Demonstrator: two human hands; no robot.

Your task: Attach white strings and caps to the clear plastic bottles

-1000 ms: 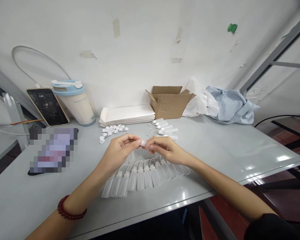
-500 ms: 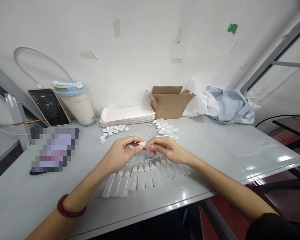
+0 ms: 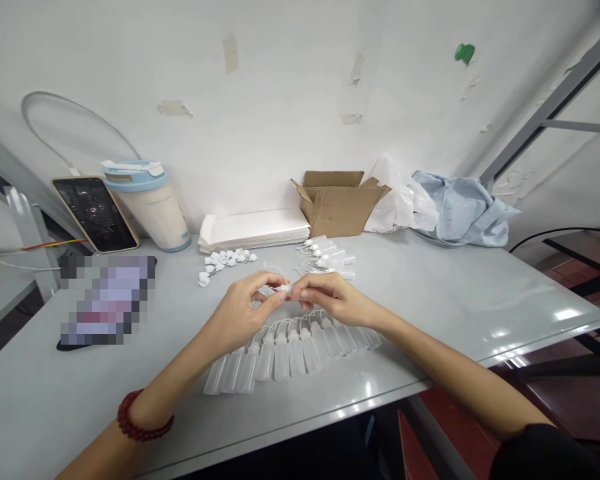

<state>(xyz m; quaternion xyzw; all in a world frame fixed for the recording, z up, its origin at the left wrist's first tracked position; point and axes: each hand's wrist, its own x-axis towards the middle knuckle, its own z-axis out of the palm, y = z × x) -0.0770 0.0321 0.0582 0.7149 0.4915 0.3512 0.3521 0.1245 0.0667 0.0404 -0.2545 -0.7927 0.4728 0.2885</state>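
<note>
Between the fingertips of both hands is a small white nozzle cap [image 3: 284, 289], its thin tip pointing left. My left hand [image 3: 245, 303] pinches the cap between thumb and fingers. From the right, my right hand [image 3: 327, 293] closes round what seems to be the bottle under the cap; the fingers hide most of it. Below the hands, a row of translucent squeeze bottles [image 3: 281, 357] with white necks and thin curved tubes lies fanned out. Several loose white caps [image 3: 220, 262] lie beyond my left hand. Several capped bottles [image 3: 334, 260] lie beyond my right hand.
At the back stand a stack of white trays [image 3: 255, 230], an open cardboard box [image 3: 337, 210], a white plastic bag [image 3: 397, 200] and a light blue cloth bag [image 3: 460, 210]. On the left are a tumbler [image 3: 153, 213], a charging phone [image 3: 95, 213] and a blurred-out flat item [image 3: 107, 303].
The fingers of my left hand have shifted slightly on the cap. My right hand keeps its grip in the same place. The view has moved a little.
</note>
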